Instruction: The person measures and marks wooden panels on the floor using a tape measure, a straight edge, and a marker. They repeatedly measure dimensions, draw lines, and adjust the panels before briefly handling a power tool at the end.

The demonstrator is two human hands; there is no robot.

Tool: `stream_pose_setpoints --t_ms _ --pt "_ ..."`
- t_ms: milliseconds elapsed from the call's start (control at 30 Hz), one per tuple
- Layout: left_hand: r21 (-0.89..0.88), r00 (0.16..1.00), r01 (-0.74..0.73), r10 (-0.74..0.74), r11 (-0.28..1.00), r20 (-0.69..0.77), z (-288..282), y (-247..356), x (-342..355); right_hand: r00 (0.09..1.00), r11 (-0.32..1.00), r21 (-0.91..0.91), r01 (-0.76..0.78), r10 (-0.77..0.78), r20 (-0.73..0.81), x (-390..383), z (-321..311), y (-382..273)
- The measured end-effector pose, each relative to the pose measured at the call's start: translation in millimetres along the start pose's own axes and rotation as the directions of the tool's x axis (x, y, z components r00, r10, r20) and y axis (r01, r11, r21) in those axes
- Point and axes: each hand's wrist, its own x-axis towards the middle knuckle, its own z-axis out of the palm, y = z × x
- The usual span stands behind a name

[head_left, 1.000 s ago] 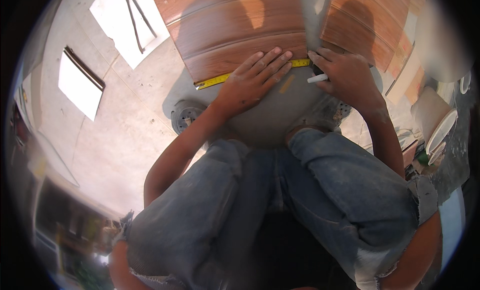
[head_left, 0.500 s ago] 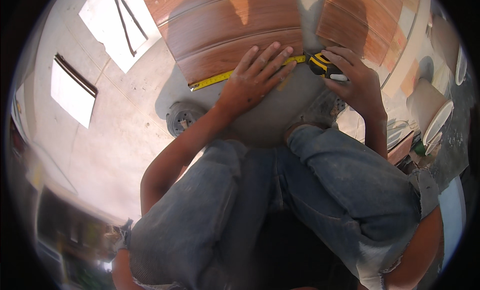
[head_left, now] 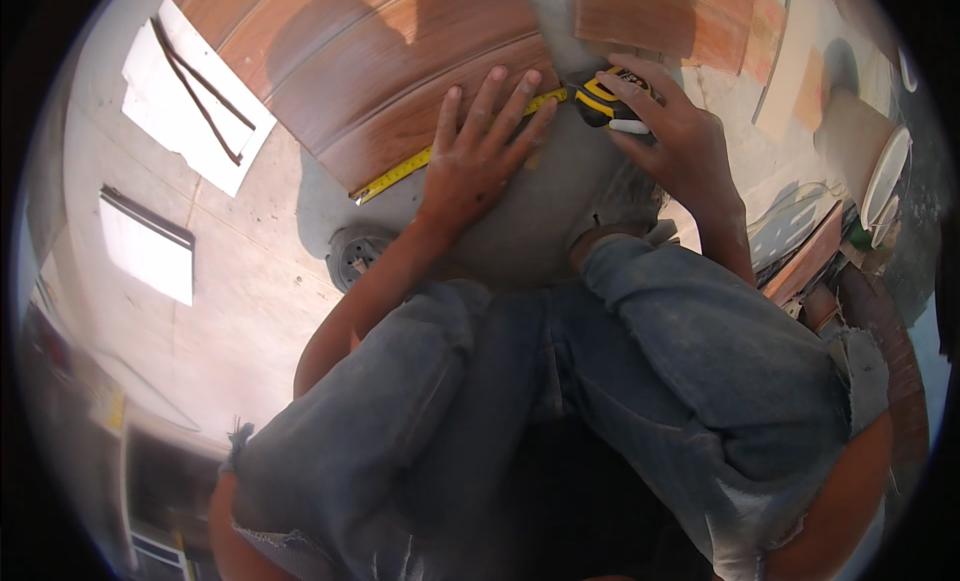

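Brn panel [head_left: 370, 106], pale sunlit flr [head_left: 250, 271]

The panel [head_left: 385, 111] looks wooden, the trousers [head_left: 690, 351] matt cloth.

From my remote station I recorded bright glare on the floor [head_left: 245, 271] beyond the left edge of the brown panel [head_left: 395, 96], a rounded shadow [head_left: 330, 46] across it, curved dark margins and lower-left blur.

No word or number can be read with certainty. The yellow tape blade [head_left: 393, 174] bears small dark marks, too fine to make out. On the tape measure case [head_left: 594, 105] some small print shows, not legible.
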Motion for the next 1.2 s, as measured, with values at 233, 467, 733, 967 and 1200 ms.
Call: stream_pose_setpoints --t_ms 233,467,733,967,1200 --pt "0.011 0.999 0.002 -0.002 1.0 -0.035 -4 2 4 0.989 0.995 0.087 -0.057 0.068 -0.13 -9 0 -8" --pt "0.023 0.999 0.012 -0.011 1.0 -0.042 3 0 1 0.961 0.754 0.651 0.089 0.106 -0.255 -22 -3 -7" --pt "0.139 0.999 -0.003 0.008 0.99 -0.034 7 -1 -2 0.935 0.734 0.595 0.327 -0.344 -0.088 -44 15 11" --pt "0.149 0.998 -0.014 0.023 0.989 -0.056 14 -2 -1 0.887 0.848 0.261 0.461 -0.433 -0.16 -48 71 15" --pt "0.163 0.997 -0.007 0.02 0.987 -0.08 14 -1 -1 0.918 0.875 0.305 0.377 -0.31 -0.246 -43 83 10"
